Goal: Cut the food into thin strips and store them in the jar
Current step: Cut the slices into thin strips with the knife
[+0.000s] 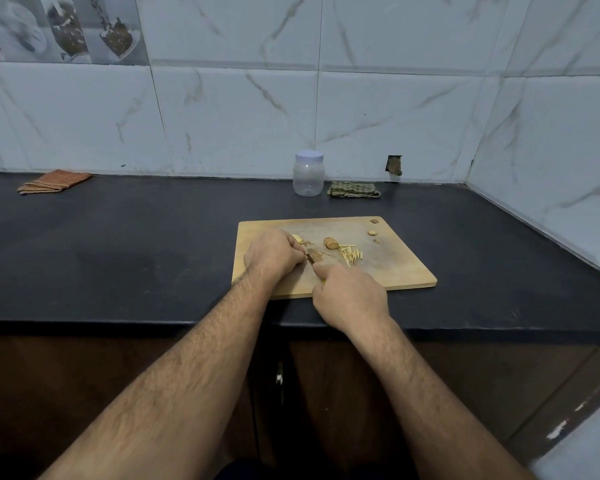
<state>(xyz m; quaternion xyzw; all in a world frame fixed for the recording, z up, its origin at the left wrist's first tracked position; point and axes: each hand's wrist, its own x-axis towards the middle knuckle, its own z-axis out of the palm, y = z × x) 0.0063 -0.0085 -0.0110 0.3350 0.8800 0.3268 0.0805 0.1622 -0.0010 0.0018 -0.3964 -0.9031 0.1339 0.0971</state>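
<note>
Where the dark countertop meets the tiled wall, a lidded clear jar stands well behind the wooden cutting board. On the board, the left hand curls over a pale food piece, the right hand grips a knife, and beside a stub lie thin strips.
</note>
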